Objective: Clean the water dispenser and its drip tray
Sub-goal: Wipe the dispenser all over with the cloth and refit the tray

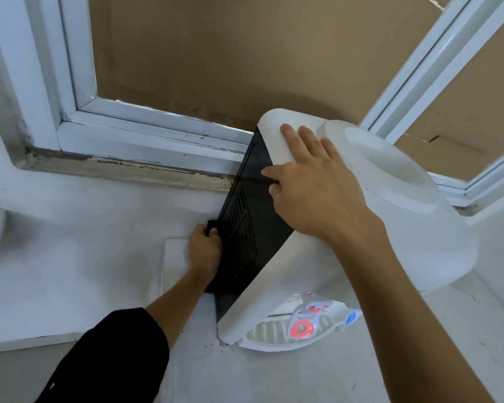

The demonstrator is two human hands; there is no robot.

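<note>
1. While the water dispenser (pixel 282 274) stands on the white table (pixel 70 242) close against the window frame (pixel 146 135), bare surface lies open to its left.
2. Left hand (pixel 204 251) presses a dark cloth (pixel 211 225) against the black back panel (pixel 245 228), fingers curled round it.
3. Right hand (pixel 312 181) rests on the top edge, fingers spread flat.

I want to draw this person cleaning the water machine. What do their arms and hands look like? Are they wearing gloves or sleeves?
No gloves: both the left hand and the right hand are bare, with no rings, watch or bracelet visible. The left arm has a black sleeve reaching about to the elbow, with the forearm bare. The right arm shows no sleeve in the picture.
</note>
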